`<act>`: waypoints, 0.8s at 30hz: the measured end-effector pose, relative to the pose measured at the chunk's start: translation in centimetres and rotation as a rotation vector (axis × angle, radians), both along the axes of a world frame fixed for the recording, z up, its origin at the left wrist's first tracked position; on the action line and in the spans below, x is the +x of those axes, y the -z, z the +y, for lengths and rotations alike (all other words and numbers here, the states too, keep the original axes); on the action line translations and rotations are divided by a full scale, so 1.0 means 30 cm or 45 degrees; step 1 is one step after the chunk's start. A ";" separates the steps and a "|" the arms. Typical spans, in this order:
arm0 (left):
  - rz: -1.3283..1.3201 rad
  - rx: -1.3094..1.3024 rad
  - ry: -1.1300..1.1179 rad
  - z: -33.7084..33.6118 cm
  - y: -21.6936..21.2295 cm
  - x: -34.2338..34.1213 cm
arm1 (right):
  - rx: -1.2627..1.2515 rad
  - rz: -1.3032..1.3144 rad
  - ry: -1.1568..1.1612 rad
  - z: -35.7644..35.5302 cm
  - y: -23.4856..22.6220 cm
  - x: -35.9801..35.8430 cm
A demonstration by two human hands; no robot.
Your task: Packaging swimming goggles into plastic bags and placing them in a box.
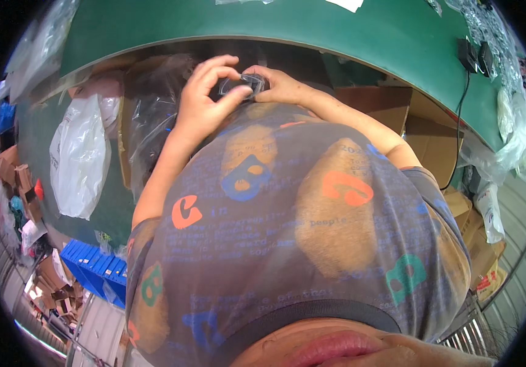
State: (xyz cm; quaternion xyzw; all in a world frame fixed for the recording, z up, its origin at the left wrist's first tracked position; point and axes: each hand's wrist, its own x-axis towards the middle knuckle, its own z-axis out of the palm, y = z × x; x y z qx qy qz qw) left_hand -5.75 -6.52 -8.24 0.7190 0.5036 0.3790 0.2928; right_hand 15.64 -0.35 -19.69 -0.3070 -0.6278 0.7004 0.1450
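Close to my body, below the curved edge of the green table, both hands meet at a small dark object in clear plastic (253, 83); its exact kind is hard to make out. My right hand (282, 87) is closed around its right side, thumb and fingers wrapped on it. On the other side my left hand (209, 92) pinches the plastic between thumb and index finger, with its other fingers raised and bent. Part of the object is hidden behind my fingers.
The green tabletop (263, 25) curves across the far side. Black power adapters (472, 58) with a hanging cable lie at right, near clear plastic bags (516, 131). An open cardboard box (425, 122) stands right of my arm. At left are a white plastic bag (80, 159) and blue bins (95, 269).
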 end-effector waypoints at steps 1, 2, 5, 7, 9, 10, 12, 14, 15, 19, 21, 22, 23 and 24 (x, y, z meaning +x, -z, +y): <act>0.042 -0.080 -0.054 -0.011 0.002 0.028 | 0.021 -0.010 0.011 -0.001 -0.001 0.000; 0.049 -0.041 -0.111 -0.009 0.023 0.050 | 0.151 0.025 0.013 0.005 0.025 -0.006; -0.097 -0.015 -0.187 0.006 0.071 0.044 | 0.091 0.029 -0.030 0.007 0.012 -0.007; -0.271 -0.019 -0.255 0.017 0.033 0.051 | 0.055 -0.017 0.002 0.011 0.017 0.005; -0.229 -0.019 -0.288 0.026 0.019 0.022 | 0.058 -0.062 0.085 0.006 0.013 0.008; -0.178 0.085 -0.144 0.033 0.028 0.004 | 0.061 -0.060 0.078 0.005 0.006 0.006; 0.016 0.076 0.070 0.022 0.020 -0.003 | -0.014 -0.058 0.060 0.008 -0.007 0.009; 0.242 0.072 0.183 0.006 0.019 0.015 | -0.019 -0.023 0.066 0.014 0.037 0.010; 0.141 -0.019 0.166 -0.005 0.049 0.012 | -0.024 0.012 0.059 0.013 0.034 0.002; -0.112 -0.235 0.107 0.004 0.087 0.003 | 0.033 0.010 0.062 0.010 0.015 0.001; -0.201 -0.273 0.103 0.007 0.089 0.026 | 0.024 -0.041 0.085 0.004 0.022 0.006; -0.202 -0.272 0.108 0.011 0.092 0.038 | 0.015 -0.027 0.104 0.001 0.043 0.006; -0.158 -0.213 0.078 0.017 0.096 0.048 | 0.005 -0.014 0.124 0.001 0.059 0.008; -0.114 -0.157 0.039 0.018 0.104 0.050 | 0.003 -0.014 0.121 0.001 0.028 0.008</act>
